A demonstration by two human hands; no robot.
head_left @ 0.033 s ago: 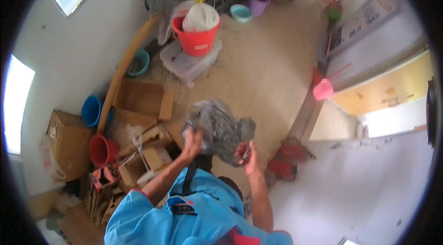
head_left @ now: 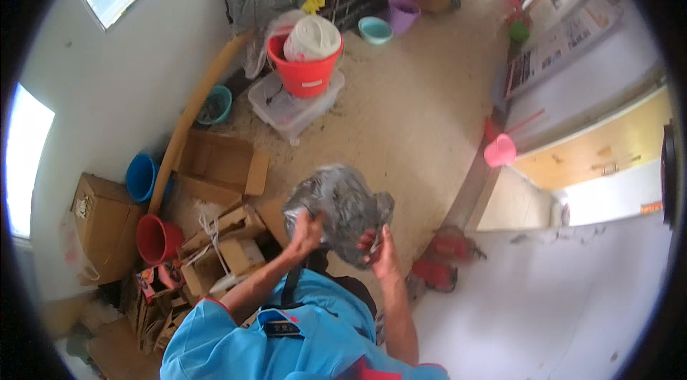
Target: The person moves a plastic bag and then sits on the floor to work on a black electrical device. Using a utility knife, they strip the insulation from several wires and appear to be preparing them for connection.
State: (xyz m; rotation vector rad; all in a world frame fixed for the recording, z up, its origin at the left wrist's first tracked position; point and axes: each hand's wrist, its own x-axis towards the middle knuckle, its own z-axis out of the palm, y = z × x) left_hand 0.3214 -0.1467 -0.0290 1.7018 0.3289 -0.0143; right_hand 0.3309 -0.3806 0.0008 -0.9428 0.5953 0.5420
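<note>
A crumpled, grey plastic bag (head_left: 325,197) is held in front of the person's waist, over the floor (head_left: 415,108), with 2 hands on it. The fingers of the left hand (head_left: 306,234) are bent and pinching the near edge of the plastic, though blur hides just how the thumb sits. The fingers of the right hand (head_left: 377,245) are curled in on a bunched fold at the right side, and the bag bulges up between and beyond the hands. Film this thin and creased handles best, I would judge, when each hand takes just a small pinch of it, since a whole fistful hides the edge and traps several layers together. Rubbing thumb against fingertips should part stuck layers; steady, gentle tension between the 2 hands should open the creases, while a sharp tug could tear the film. The open cardboard box (head_left: 215,162) and the broken-down cardboard (head_left: 240,255) lie to the left, where corners might snag loose plastic, so the bag is safer kept over the bare floor ahead, well apart from the red bucket (head_left: 308,79) on the clear bin (head_left: 286,115).
</note>
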